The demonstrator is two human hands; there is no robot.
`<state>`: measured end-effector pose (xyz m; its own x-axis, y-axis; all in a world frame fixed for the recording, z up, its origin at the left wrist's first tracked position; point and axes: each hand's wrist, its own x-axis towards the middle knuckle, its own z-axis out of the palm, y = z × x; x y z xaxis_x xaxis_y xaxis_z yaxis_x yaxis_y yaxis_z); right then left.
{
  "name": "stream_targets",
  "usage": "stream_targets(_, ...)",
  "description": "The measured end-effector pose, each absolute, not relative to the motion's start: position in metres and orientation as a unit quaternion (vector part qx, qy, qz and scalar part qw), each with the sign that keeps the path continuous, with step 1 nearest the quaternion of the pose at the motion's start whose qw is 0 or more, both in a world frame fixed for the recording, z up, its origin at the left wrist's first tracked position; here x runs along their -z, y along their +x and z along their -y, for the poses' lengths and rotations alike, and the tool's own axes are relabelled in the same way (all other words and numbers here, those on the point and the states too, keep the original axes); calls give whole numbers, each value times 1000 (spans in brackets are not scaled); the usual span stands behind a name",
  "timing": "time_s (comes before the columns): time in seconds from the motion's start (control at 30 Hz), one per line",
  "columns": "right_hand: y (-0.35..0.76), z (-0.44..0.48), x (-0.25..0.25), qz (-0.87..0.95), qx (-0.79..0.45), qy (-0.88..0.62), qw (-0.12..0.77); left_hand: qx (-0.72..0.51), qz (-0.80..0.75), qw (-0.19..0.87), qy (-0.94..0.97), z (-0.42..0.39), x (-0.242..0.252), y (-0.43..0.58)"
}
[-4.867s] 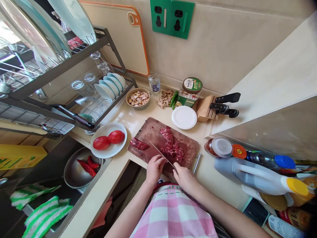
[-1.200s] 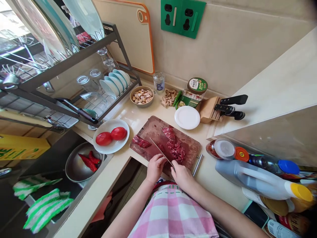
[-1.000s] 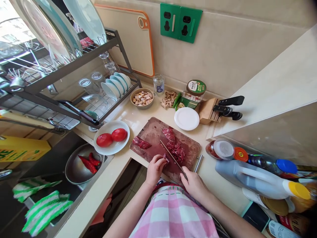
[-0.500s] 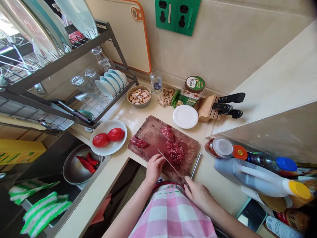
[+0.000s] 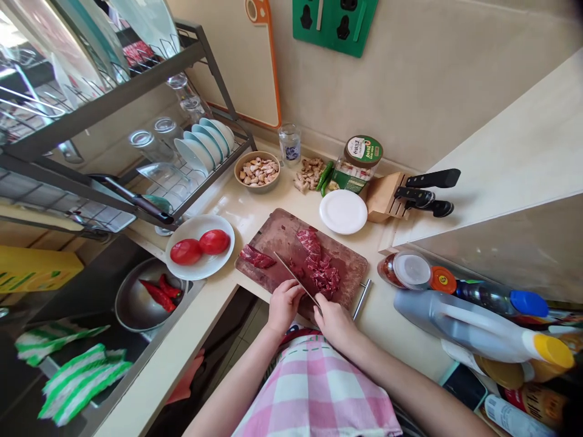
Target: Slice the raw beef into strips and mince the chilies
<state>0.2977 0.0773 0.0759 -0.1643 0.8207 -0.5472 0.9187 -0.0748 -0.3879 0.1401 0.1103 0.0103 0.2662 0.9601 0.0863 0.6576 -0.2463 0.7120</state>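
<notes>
My right hand (image 5: 334,321) is closed around the handle of a knife (image 5: 296,278), whose thin blade slants up and left over the brown cutting board (image 5: 273,227). My left hand (image 5: 285,303) rests at the board's front edge, fingers curled in beside the blade; whatever lies under them is hidden. Small bits of red meat (image 5: 296,267) lie just past the blade. To their right is a heap of cut meat (image 5: 325,276), joined by a longer strip (image 5: 308,244) reaching back. Another chunk of raw meat (image 5: 257,257) sits at the board's left.
Left of the board stands a white plate (image 5: 200,276) with two red tomatoes. Behind are a bowl (image 5: 257,185) of garlic, ginger (image 5: 310,174), green chillies (image 5: 324,176), a white dish (image 5: 343,212) and a knife block (image 5: 385,197). Bottles (image 5: 483,321) crowd the right; a sink holds a pan (image 5: 136,291).
My right hand has moved left and forward with the knife, so its blade reaches farther across the board. My left hand stays nearly in place, and small meat bits now show beyond the blade.
</notes>
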Motion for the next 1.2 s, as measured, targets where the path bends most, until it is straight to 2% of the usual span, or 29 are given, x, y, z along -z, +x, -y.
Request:
stream_targets(0.13, 303, -79, -71, -678, 369, 635, 24, -277, -551, 302, 727, -103, -6, 136)
stream_targets(0.47, 352, -19, -85, -609, 419, 673, -11, -315, -555, 324, 698, -98, -2, 129)
stream_targets(0.77, 355, -22, -84, -589, 434, 680, -39, -282, -557, 314, 715, -94, -8, 134)
stream_targets(0.87, 361, -21, -83, -582, 452, 673, -64, -303, -594, 371, 646, -99, -13, 136)
stream_targets(1.07, 365, -17, -83, -573, 502, 637, -119, -424, -563, 598, 380, -108, -29, 130)
stream_targets(1.2, 368, -11, -76, -597, 507, 617, -83, -446, -509, 679, 286, -100, -33, 126)
